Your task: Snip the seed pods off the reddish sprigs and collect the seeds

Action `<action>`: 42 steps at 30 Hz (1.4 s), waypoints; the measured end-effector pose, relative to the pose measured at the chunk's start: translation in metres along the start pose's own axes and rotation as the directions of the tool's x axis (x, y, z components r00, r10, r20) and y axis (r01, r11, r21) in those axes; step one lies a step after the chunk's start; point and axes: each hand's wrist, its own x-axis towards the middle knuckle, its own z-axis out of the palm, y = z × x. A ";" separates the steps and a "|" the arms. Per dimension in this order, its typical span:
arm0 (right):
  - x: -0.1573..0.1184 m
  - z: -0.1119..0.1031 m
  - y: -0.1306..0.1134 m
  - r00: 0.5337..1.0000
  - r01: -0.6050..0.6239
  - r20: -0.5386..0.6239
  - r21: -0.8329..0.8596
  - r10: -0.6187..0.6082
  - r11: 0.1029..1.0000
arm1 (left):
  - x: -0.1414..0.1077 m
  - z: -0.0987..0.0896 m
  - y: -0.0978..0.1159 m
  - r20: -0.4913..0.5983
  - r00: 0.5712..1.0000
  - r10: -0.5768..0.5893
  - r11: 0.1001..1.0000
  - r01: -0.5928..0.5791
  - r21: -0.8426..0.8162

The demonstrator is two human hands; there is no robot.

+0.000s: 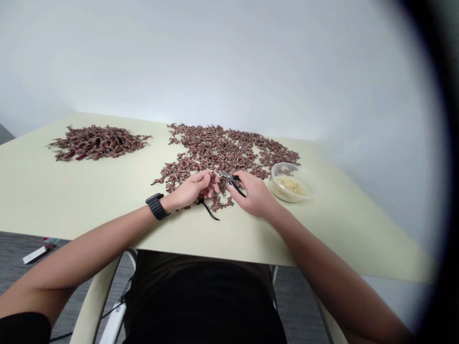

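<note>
My left hand [197, 187], with a dark watch [157, 207] on its wrist, has its fingers curled around a small reddish-brown piece [214, 178]. My right hand [253, 192] grips pliers [234, 181] with black handles, their jaws pointing left, close to the left fingertips. Many similar reddish-brown pieces [218, 148] lie spread behind and beneath both hands. A black curved tool [209, 210] rests on the table just below my left hand, partly hidden. Right of my right hand stands a clear round tub [283, 193] holding small yellowish bits [292, 185].
A second heap of reddish-brown pieces [98, 142] sits at the left back of the pale table [107, 191]. A white wall [215, 62] rises behind it. Under the table are a white power strip [114, 322] and a white box [35, 254].
</note>
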 end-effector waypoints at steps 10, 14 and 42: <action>-0.004 0.009 0.000 0.994 0.106 -0.016 -0.059 -0.107 0.993 | 0.000 0.004 -0.005 0.060 0.997 -0.040 0.974 0.052 -0.220; -0.004 0.010 0.002 0.994 0.105 -0.018 -0.059 -0.106 0.993 | -0.001 0.005 -0.002 0.079 0.996 -0.042 0.970 0.059 -0.237; -0.004 0.015 -0.025 0.982 -0.180 0.119 0.403 0.144 0.897 | -0.007 0.022 0.012 -0.162 0.968 0.192 0.921 -0.121 0.370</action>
